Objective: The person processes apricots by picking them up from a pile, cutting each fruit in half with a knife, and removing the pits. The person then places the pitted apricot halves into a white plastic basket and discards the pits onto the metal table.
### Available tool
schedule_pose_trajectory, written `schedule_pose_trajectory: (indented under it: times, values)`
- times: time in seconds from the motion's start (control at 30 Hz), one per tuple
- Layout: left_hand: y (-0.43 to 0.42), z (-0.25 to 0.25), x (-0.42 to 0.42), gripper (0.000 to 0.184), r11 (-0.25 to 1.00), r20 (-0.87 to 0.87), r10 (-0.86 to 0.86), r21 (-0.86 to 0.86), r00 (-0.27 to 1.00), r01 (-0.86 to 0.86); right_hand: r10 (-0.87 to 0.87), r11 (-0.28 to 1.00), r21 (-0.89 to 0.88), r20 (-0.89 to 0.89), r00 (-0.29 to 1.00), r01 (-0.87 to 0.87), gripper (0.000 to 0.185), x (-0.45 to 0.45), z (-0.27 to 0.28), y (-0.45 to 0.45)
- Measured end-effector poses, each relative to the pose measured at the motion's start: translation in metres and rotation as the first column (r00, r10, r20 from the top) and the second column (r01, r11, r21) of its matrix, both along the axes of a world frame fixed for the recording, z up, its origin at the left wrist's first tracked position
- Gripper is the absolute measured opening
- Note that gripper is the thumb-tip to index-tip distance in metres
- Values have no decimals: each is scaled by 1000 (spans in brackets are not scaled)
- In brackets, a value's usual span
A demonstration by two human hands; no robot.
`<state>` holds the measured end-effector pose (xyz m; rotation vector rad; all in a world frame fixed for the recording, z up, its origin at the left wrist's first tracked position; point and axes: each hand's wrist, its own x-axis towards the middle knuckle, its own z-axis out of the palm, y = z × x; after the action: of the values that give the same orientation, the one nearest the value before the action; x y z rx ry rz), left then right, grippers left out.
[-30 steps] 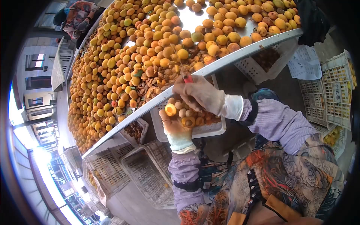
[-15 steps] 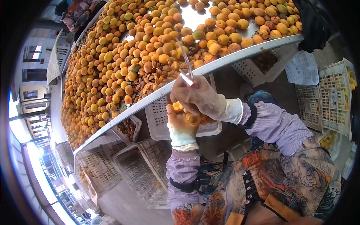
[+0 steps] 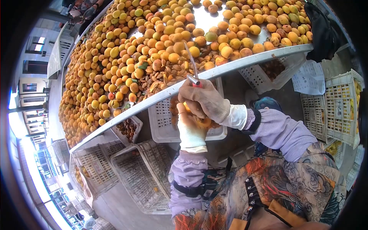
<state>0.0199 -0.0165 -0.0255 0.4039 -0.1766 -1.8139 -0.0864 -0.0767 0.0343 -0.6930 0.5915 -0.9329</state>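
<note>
While both hands meet below the bench (image 3: 245, 64) edge in the head view, the right hand (image 3: 203, 99) is closed around a slim tool (image 3: 197, 81) with a red part, its long end angled over piled fruit (image 3: 111, 73). Left hand (image 3: 190, 128), palm up, cups orange fruit pieces (image 3: 203, 123), largely hidden by the right. White crate (image 3: 164, 135) beneath both.

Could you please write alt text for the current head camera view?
A person's gloved right hand grips a thin tool and meets the gloved left hand, which holds partly hidden orange fruit, above a white crate. Beyond, heaped fruit covers much of a metal-edged table.
</note>
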Motion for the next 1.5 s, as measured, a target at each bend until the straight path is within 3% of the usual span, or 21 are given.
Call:
schedule_pose_trajectory:
  times: [0.07,0.13,0.17,0.3,0.4,0.43,0.47,0.53,0.57,0.7,0.73,0.8,0.87,0.93,1.0,1.13,1.2,1.23,1.43,1.47,1.5]
  values:
    - [-2,6,-4,29,999,112,34,-2,993,-34,-24,999,27,2,1000,23,20,3,-4,-1]
    - [-5,17,-12,38,928,228,76,339,971,-153,-51,997,54,5,999,50,20,6,-11,-4]
    - [2,5,-19,44,992,466,64,68,882,-108,-80,993,83,4,997,79,20,7,-14,-6]
    - [2,9,-28,46,982,459,153,33,875,-189,-157,974,175,46,987,147,20,8,-14,-7]
    - [1,16,-24,44,946,524,76,230,848,-227,-184,965,206,110,977,159,20,0,-10,-13]
    - [5,-12,-4,45,997,310,29,62,950,-51,-223,949,253,114,968,189,21,-4,-7,-17]
    - [-1,0,-6,45,999,328,19,41,944,-35,-262,930,298,120,958,217,22,-9,-4,-21]
    - [-10,25,-13,50,913,354,99,340,930,-227,-246,938,295,196,949,182,19,-20,-2,-31]
    - [-15,27,-9,51,933,477,125,242,870,-266,-276,928,310,201,940,207,19,-26,1,-34]
    - [-65,69,-8,46,956,568,218,38,794,-290,-347,904,326,178,921,278,20,-45,5,-44]
    - [-83,81,-9,43,960,632,236,-33,738,-279,-355,907,298,163,921,297,21,-50,4,-46]
    - [-115,71,6,37,934,942,327,-311,74,-173,-343,912,308,209,916,271,21,-59,3,-46]
    - [-140,77,21,34,867,912,381,-410,-155,-282,-367,901,305,158,917,309,21,-66,8,-46]
    - [-151,73,46,34,806,715,433,-580,-549,-120,-374,895,319,160,913,311,19,-73,9,-46]
    - [-147,81,40,35,858,850,355,-462,-389,-225,-369,906,290,188,911,307,20,-77,9,-46]
    - [-144,61,62,34,838,767,426,-535,-480,-112,-335,911,321,213,918,259,18,-80,11,-44]
    - [-119,91,33,33,833,901,434,-399,5,-382,-266,938,260,114,957,230,19,-82,14,-44]
    - [-108,94,27,30,840,897,426,-439,-116,-319,-189,954,258,121,975,153,19,-85,11,-45]
    - [-29,49,36,29,908,874,396,-418,-282,-20,-89,996,-26,-219,972,85,21,-65,4,-32]
    - [-23,49,31,31,843,732,521,-523,-439,128,-84,996,-24,-234,969,80,22,-64,9,-28]
    - [-15,47,31,33,881,721,459,-444,-520,162,-56,998,-40,-258,965,48,22,-68,12,-21]
